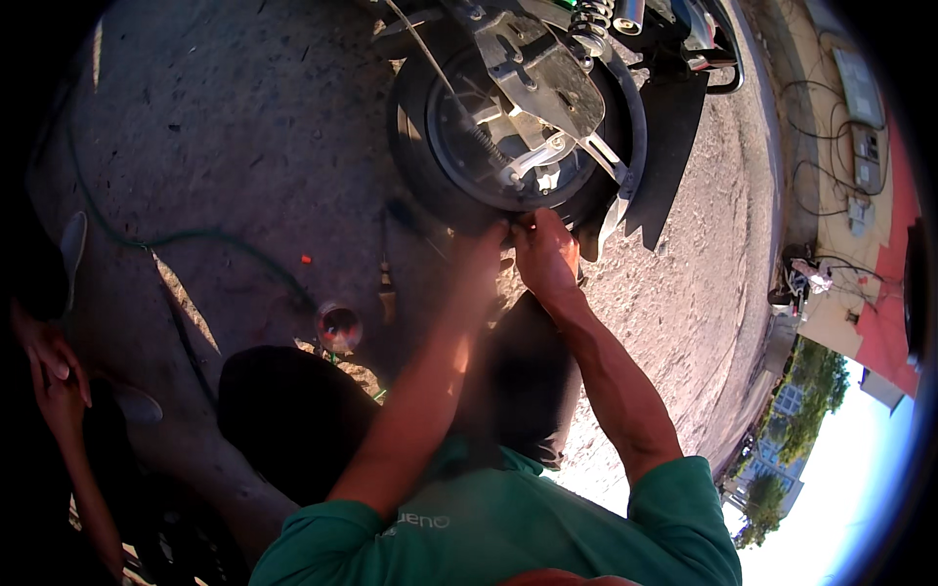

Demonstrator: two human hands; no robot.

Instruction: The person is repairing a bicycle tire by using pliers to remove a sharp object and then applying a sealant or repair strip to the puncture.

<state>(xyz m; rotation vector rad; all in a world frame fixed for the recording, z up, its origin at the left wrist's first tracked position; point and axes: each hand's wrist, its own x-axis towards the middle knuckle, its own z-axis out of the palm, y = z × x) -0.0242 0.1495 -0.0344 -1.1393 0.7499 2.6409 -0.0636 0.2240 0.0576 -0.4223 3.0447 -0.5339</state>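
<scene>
A round container (339, 327) and a slim tool (387, 293) are on the ground left of the forearms. Near centre, the blurred left hand (486, 242) and right hand (547, 252) are at the wheel's (415, 137) lower edge, upper centre. Right fingers are curled; left fingers' state and any grip cannot be told. A black flap (672, 161) bounds the right. Leftward room is crossed by a green hose (210, 234), then another person's hands (54, 376).
</scene>
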